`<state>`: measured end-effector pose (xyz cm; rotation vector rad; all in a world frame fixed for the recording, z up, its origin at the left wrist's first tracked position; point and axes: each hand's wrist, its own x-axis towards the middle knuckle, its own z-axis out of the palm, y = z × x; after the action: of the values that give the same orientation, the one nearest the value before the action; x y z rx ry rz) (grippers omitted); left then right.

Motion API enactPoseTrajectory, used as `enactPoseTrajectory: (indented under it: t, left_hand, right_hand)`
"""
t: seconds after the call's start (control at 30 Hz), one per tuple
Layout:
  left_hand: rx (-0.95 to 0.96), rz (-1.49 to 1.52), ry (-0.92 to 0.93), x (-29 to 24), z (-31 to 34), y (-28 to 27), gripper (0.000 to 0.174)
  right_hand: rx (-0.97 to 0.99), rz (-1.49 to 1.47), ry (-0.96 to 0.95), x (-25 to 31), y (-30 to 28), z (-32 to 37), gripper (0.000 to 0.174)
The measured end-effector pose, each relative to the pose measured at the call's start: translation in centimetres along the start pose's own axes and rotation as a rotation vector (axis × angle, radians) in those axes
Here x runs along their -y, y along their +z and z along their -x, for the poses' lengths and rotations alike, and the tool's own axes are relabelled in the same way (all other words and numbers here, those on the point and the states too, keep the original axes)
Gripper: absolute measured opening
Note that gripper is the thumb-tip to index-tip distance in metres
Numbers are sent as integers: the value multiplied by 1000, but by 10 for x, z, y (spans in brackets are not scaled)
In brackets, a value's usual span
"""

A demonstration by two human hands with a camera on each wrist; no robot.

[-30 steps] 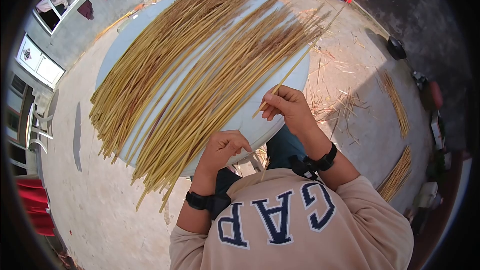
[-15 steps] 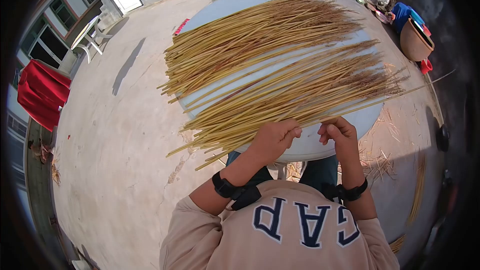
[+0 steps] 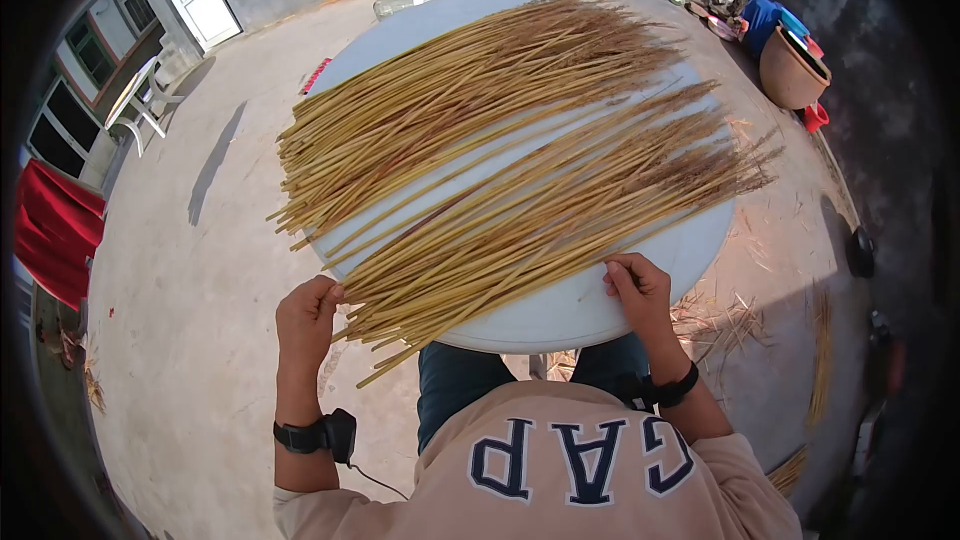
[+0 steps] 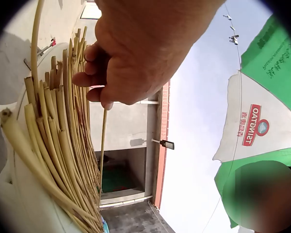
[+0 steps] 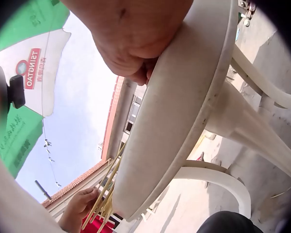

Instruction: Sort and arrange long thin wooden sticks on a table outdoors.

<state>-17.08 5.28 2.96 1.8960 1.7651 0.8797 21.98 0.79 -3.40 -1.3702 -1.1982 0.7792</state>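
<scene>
Long dry stalks with feathery brown heads lie in two spreads on a round pale table, a far bundle (image 3: 440, 110) and a near bundle (image 3: 500, 240). At the cut ends of the near bundle, my left hand (image 3: 308, 325) pinches one thin stalk (image 4: 104, 145) between thumb and fingers; it runs along beside the others. My right hand (image 3: 642, 295) is at the near right of the table top (image 3: 545, 325), its fingers curled with the thumb over them. No stalk shows in it, and its inner fingers are partly hidden in the right wrist view.
Cut scraps (image 3: 725, 320) litter the ground right of the table, with a stalk bundle (image 3: 820, 360) beyond. A clay pot (image 3: 793, 70) and a red pail (image 3: 816, 117) stand far right. A white chair (image 3: 140, 105) is at left. The table's moulded legs (image 5: 252, 126) spread below.
My left hand has moved from beside the right hand, out left to the cut ends. The long stalk that stuck out past the right hand no longer shows there. The head view has shifted.
</scene>
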Motion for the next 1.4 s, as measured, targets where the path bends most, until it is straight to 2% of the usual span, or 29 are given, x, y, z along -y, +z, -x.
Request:
enactPoseTrajectory:
  t: [0.07,0.17,0.33,0.47,0.57,0.6,0.67,0.8,1.0,1.23,1.3,1.33,1.4]
  left_hand:
    - [-8,-129,104,6,-1,3,16]
    - [-22,-266,157,0,-1,1,16]
    - [-77,-289,96,12,-7,-17,13]
    - [-133,-273,165,27,-31,-31,7]
    - [44,-242,192,20,-51,-24,13]
    - [49,-231,208,19,-56,-19,13]
    - [96,-320,360,21,-67,-2,19]
    - [112,-444,422,26,-77,22,21]
    - [168,-398,415,26,-78,24,13]
    - [274,-353,436,28,-82,3,15]
    - [121,-303,335,27,-93,-1,11]
    - [122,-304,336,25,-99,-1,11]
    - [-130,-443,348,21,-110,0,10]
  right_hand:
    - [-27,45,15,5,1,1,12]
    - [-36,26,7,3,0,2,12]
    - [-31,17,7,2,2,3,11]
    - [-44,52,-8,2,4,3,11]
    - [-34,37,-22,1,4,2,11]
    - [-51,46,-25,2,3,3,11]
    - [-33,41,-12,2,4,3,11]
    - [-37,47,5,3,3,4,11]
    - [-42,62,-3,4,2,4,11]
    - [-46,73,-29,6,2,4,10]
    - [-39,75,-26,5,3,4,10]
    - [-41,74,-25,5,3,4,10]
    - [-34,81,-44,4,3,3,10]
